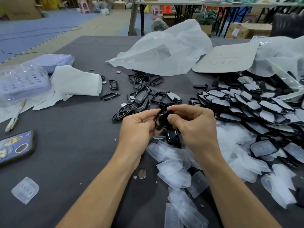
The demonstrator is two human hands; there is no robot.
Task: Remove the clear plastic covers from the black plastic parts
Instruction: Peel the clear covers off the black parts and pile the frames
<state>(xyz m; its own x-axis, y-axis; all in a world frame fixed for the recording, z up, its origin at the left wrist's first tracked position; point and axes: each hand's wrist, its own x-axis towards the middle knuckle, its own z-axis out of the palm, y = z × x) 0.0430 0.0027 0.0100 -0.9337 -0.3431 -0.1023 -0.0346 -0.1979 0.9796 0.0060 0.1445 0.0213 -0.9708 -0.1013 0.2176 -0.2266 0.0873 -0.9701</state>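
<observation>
Part (162, 118) pinched between our left hand (139, 127) and right hand (194, 124) (cover unseen); we judge peeling underway, next discard.

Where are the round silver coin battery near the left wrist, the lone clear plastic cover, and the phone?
Round silver coin battery (141, 173), head view, its face.
Lone clear plastic cover (25, 190), head view, centre.
Phone (15, 148), head view, patterned back.

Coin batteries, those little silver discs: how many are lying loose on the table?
About 5, others may be hidden: one near the left forearm, one by the black frames, one beside the white cloth, two farther back.
</observation>
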